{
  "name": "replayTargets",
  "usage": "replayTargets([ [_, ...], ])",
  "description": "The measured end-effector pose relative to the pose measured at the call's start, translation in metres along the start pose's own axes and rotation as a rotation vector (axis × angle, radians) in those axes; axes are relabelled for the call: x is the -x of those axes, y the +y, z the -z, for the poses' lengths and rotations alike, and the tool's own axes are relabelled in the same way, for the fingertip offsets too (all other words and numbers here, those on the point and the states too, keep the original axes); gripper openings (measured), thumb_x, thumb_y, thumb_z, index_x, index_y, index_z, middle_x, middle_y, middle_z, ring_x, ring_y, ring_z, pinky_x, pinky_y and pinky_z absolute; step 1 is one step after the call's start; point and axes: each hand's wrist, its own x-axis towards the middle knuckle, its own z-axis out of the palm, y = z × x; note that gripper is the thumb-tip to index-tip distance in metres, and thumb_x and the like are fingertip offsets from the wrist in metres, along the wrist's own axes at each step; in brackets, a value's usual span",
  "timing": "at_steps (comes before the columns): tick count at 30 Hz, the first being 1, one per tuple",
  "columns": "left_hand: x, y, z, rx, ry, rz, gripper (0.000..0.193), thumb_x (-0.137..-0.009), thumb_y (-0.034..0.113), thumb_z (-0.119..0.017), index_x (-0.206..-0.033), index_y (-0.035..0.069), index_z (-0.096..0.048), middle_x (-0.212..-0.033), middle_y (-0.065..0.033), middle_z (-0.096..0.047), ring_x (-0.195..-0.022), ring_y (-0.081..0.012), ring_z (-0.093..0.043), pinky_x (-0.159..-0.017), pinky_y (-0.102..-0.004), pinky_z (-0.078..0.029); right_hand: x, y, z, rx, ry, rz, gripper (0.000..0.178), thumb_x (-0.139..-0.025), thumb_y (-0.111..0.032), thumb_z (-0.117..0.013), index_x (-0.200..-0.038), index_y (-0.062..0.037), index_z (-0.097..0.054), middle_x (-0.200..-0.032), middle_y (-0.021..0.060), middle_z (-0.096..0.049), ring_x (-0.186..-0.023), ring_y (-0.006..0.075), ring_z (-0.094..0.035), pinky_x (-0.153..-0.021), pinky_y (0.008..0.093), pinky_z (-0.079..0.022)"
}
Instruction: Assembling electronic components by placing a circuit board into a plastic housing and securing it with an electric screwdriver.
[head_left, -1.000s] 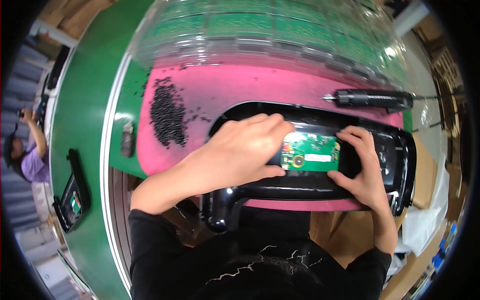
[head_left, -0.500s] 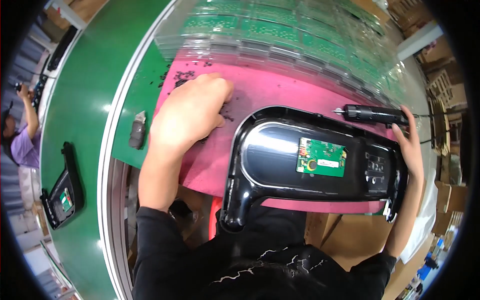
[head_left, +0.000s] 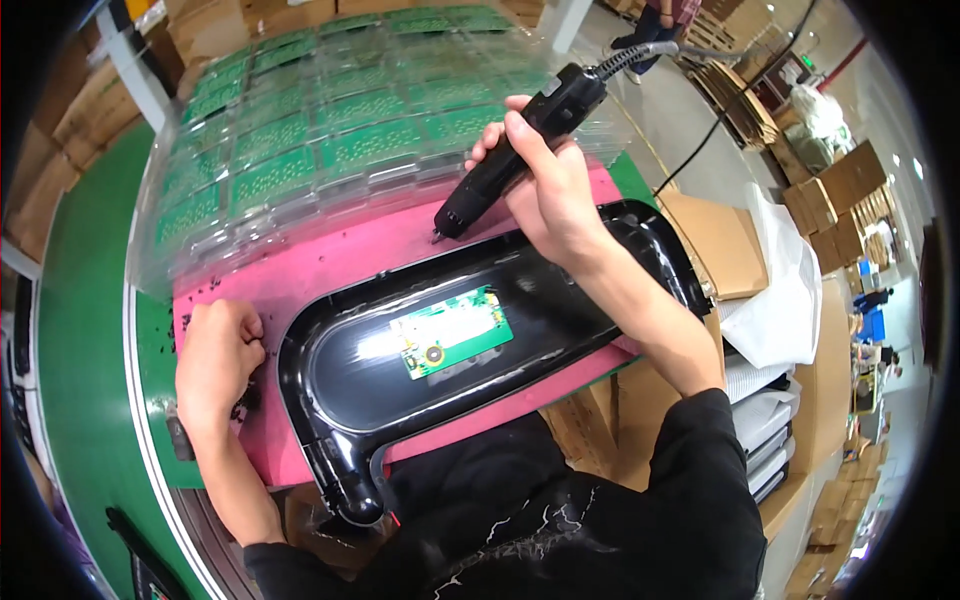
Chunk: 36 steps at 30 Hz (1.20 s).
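A glossy black plastic housing (head_left: 560, 300) lies on a pink mat (head_left: 330, 260). A small green circuit board (head_left: 455, 332) sits in its middle recess. My right hand (head_left: 550, 195) grips a black electric screwdriver (head_left: 510, 150) with a coiled cable, its tip pointing down at the mat just beyond the housing's far rim. My left hand (head_left: 215, 360) is closed in a loose fist over a scatter of small black screws (head_left: 245, 395) at the mat's left edge; whether it holds any I cannot tell.
Clear plastic trays (head_left: 330, 140) filled with several green circuit boards lie beyond the mat. The bench top (head_left: 80, 330) is green. Cardboard boxes (head_left: 720, 240) and white bags (head_left: 780, 300) stand to the right. A person's legs (head_left: 660, 20) show at the far top.
My left hand left the circuit board and went to the screws at the mat's left. My right hand left the housing, took the screwdriver and brought it over the housing's far rim.
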Motion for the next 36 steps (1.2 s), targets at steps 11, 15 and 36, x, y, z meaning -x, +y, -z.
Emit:
replayTargets([
  [11,-0.012,0.081,-0.004,1.142,-0.022,-0.263,0.015,-0.077,-0.003,-0.073,-0.091,-0.002,-0.07,-0.094,-0.0074,-0.067,-0.084,-0.0127,-0.064,-0.072,-0.0247,-0.054,0.045,-0.038,-0.056,-0.427,-0.177,0.096,0.049,-0.094,-0.058,-0.053,-0.109,-0.0112,-0.054,-0.067,-0.0033,-0.047,-0.06,0.0107,-0.045,-0.072,0.0335,-0.042],
  [15,-0.01,0.077,-0.013,1.322,-0.196,-0.237,0.017,-0.081,-0.005,-0.072,-0.097,-0.003,-0.065,-0.1,-0.0092,-0.063,-0.09,-0.0136,-0.061,-0.077,-0.0248,-0.051,0.051,-0.039,-0.053,-0.478,-0.266,0.107,0.05,-0.092,-0.055,-0.06,-0.113,-0.0102,-0.054,-0.067,-0.0057,-0.045,-0.057,0.0064,-0.041,-0.069,0.0275,-0.038],
  [36,-0.004,0.074,-0.032,0.863,-0.011,-0.4,0.016,-0.078,0.003,-0.077,-0.09,-0.004,-0.069,-0.09,-0.012,-0.071,-0.076,-0.0215,-0.071,-0.07,-0.0306,-0.055,0.063,-0.041,-0.049,-0.24,-0.504,0.191,0.055,-0.086,-0.055,-0.065,-0.117,-0.0118,-0.051,-0.067,-0.0044,-0.05,-0.057,0.008,-0.047,-0.068,0.0286,-0.038],
])
